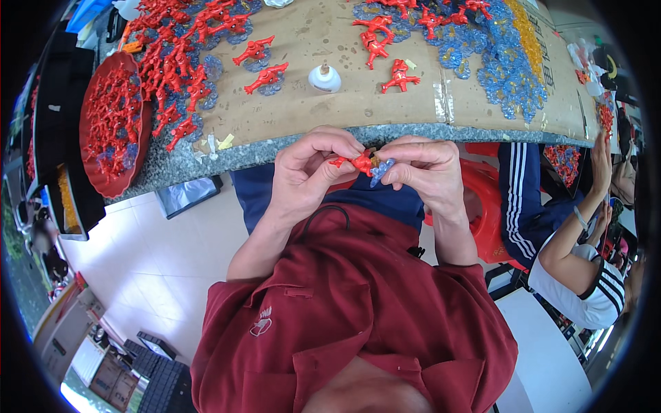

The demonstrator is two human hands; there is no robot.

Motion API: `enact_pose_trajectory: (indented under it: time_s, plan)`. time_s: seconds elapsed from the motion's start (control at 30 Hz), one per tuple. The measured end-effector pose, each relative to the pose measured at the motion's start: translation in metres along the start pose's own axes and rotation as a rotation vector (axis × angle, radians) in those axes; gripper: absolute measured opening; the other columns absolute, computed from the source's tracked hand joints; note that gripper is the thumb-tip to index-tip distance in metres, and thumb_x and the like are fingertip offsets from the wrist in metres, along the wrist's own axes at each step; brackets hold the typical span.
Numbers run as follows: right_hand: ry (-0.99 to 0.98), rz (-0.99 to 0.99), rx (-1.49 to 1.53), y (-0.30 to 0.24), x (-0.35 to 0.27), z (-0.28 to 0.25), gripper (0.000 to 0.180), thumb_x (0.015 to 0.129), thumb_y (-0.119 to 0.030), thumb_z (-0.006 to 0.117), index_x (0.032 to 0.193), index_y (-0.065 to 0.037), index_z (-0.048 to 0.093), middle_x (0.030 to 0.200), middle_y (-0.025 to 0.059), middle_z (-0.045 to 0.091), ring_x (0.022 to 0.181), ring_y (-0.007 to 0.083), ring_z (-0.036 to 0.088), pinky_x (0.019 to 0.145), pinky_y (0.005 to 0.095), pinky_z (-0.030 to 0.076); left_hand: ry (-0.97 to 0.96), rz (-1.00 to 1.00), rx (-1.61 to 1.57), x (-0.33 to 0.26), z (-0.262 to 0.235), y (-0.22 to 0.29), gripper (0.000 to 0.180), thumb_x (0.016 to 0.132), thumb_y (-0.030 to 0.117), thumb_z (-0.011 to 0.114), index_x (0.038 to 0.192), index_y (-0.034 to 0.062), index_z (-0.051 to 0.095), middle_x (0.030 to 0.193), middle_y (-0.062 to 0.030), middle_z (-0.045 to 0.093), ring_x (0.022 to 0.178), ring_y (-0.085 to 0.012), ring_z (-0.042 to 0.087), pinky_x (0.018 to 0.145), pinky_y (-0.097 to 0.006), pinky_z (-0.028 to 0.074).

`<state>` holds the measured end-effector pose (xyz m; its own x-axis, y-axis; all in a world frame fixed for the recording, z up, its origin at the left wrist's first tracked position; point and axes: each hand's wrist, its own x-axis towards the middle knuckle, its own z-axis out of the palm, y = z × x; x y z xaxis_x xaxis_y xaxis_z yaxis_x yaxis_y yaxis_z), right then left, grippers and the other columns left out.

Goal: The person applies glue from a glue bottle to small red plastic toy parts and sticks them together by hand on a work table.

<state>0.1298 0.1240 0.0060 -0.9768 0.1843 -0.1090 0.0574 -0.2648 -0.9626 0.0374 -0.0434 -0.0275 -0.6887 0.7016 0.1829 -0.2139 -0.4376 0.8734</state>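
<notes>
Just off the table's near edge, I hold a small red plastic figurine (361, 162) between both hands. My left hand (313, 168) pinches the red body with thumb and fingertips. In the fingertips of my right hand (428, 172) is a translucent blue plastic piece (381, 171), which touches the figurine's right end. Whether the two are joined I cannot tell. Ahead on the cardboard stands a small white bottle (325, 78) with a narrow tip. A loose red figurine (400, 77) lies to the right of it, and red figurines on blue pieces (266, 79) lie to its left.
Cardboard (310, 41) covers the grey stone tabletop (241, 155). Heaped red figurines (169, 69) and a red tray (141, 155) of more lie left. Blue pieces (506, 65) and yellow pieces (527, 38) are piled right. A seated person (578, 275) works at the far right, beside a red stool (478, 206).
</notes>
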Motion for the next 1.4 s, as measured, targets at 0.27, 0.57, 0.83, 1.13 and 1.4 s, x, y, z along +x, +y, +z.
enact_pose_trajectory:
  time_s: [0.27,0.57,0.83,1.13,1.4]
  plan:
    - [0.017,-0.174,-0.226,-0.002,-0.001,0.008,0.021,0.069,0.006,0.068,0.09,0.005,0.065,0.083,0.0159,0.063,0.061,0.0139,0.061,0.052,0.0188,0.047,0.011,0.015,0.098,-0.001,0.0,0.002,0.013,0.081,-0.002,0.058,0.093,-0.0015,0.058,0.097,-0.0134,0.057,0.091,-0.0178,0.056,0.079,-0.027,0.048]
    - [0.059,-0.465,-0.545,-0.006,-0.004,0.02,0.023,0.062,-0.001,0.074,0.084,-0.002,0.066,0.079,0.0106,0.064,0.066,0.017,0.063,0.057,0.0256,0.049,-0.068,0.125,-0.002,0.005,-0.01,-0.008,0.012,0.074,0.001,0.065,0.085,0.0005,0.062,0.095,-0.0137,0.061,0.093,-0.0257,0.057,0.078,-0.035,0.048]
    - [0.105,-0.692,-0.669,-0.002,-0.008,0.027,0.027,0.056,-0.004,0.075,0.08,-0.001,0.065,0.076,0.0091,0.063,0.067,0.0213,0.062,0.057,0.0286,0.05,-0.103,0.155,-0.187,0.007,-0.009,-0.019,0.007,0.074,0.006,0.066,0.081,0.0041,0.063,0.096,-0.0125,0.063,0.097,-0.0338,0.057,0.079,-0.043,0.048]
    - [0.008,-0.725,-0.671,0.001,-0.005,0.021,0.028,0.055,-0.004,0.074,0.081,0.0,0.064,0.077,0.0098,0.063,0.071,0.0232,0.063,0.06,0.0307,0.049,-0.211,0.16,-0.055,0.01,-0.015,-0.009,0.013,0.072,-0.006,0.06,0.08,0.0035,0.064,0.092,-0.0133,0.064,0.092,-0.0338,0.059,0.078,-0.043,0.049]
    - [-0.037,-0.727,-0.548,0.013,-0.002,0.015,0.026,0.056,-0.003,0.073,0.08,0.0,0.065,0.075,0.0096,0.063,0.072,0.023,0.063,0.058,0.0304,0.049,-0.191,0.164,0.218,0.01,-0.008,0.007,0.022,0.063,-0.014,0.054,0.075,0.0017,0.064,0.082,-0.0131,0.065,0.085,-0.0304,0.061,0.074,-0.038,0.05]
